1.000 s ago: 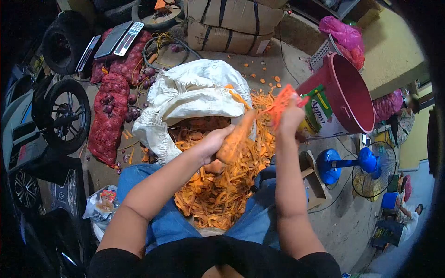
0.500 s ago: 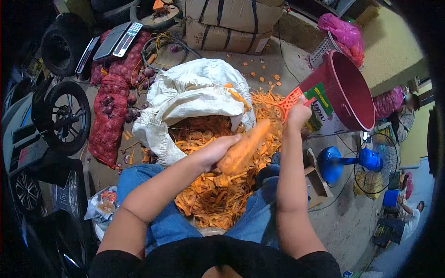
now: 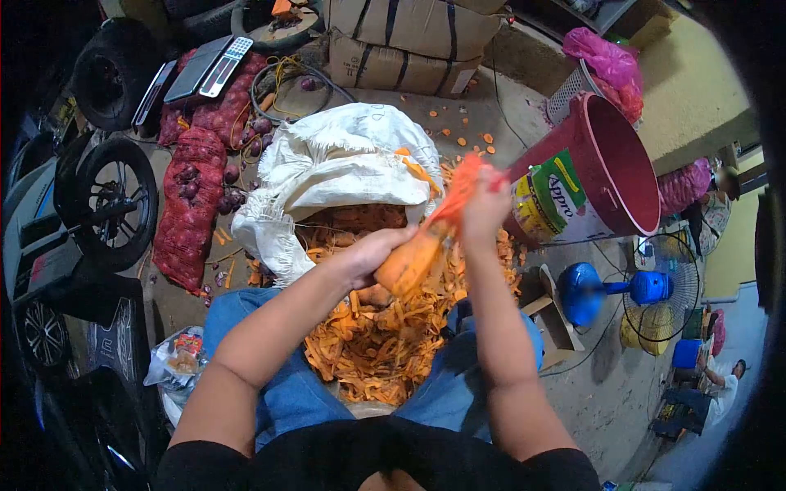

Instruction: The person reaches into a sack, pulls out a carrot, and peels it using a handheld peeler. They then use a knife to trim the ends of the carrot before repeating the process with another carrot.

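Note:
A large carrot is in my left hand, its thick end toward me and its far end pointing up and right. My right hand grips a red-orange peeler, blurred by motion, which lies against the far part of the carrot. Below both hands, orange peelings are heaped between my knees. Just beyond, a white woven sack lies with its mouth open toward me and carrots inside.
A red bucket stands at the right, near a blue fan and an open cardboard box. Red net sacks of onions and a scale lie left. Taped cartons are at the back. A person is far right.
My right hand has moved left, away from the bucket, bringing the peeler onto the carrot. The carrot has tilted and shifted slightly left and toward me.

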A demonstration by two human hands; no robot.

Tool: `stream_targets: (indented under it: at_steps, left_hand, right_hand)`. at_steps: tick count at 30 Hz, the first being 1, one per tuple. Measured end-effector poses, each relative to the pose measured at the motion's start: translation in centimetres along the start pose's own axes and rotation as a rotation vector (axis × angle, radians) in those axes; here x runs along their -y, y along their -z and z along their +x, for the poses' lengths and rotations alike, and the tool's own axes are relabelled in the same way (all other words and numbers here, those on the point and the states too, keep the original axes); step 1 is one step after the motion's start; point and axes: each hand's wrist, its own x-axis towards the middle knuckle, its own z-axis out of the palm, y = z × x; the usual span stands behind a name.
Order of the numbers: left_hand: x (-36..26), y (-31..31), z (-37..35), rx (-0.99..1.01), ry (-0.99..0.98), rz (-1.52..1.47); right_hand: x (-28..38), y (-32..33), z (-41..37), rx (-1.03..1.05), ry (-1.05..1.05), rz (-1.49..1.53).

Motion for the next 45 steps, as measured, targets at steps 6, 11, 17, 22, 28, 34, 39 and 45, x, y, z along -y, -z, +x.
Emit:
stream_targets:
  at_steps: [6, 11, 17, 22, 28, 34, 39, 45]
  left_hand:
    - [-0.6, -0.9, -1.2, -0.008, 0.064, -0.102]
    - [-1.7, -1.2, -0.6, -0.109, -0.036, -0.227]
    - [-0.3, -1.3, 0.0, -0.161, -0.117, 0.114]
    - [-0.4, -1.9, -1.2, -0.040, 0.007, 0.049]
    - [-0.7, 0.1, 0.1, -0.103, -0.029, -0.170]
    - [-1.2, 0.3, 0.2, -0.116, -0.192, -0.099]
    - [-2.7, 0.5, -1.3, -0.198, -0.137, -0.085]
    - [-2.4, 0.6, -1.1, -0.158, -0.111, -0.194]
  right_hand:
    - [-2.0, 2.9, 5.2, -0.250, -0.191, 0.134]
    - [2.6, -0.6, -3.1, 0.212, 0.026, 0.091]
    - [2.6, -0.6, -2.5, 0.095, 0.187, -0.180]
    - [-1.8, 3.1, 5.4, -0.260, 0.022, -0.192]
    - [1.8, 1.1, 0.9, 0.001, 0.035, 0.012]
    - [2.8, -0.6, -2.4, 0.195, 0.076, 0.123]
    - [1.4, 0.7, 0.0, 0.115, 0.054, 0.072]
    - [2.2, 0.1, -0.5, 0.078, -0.073, 0.199]
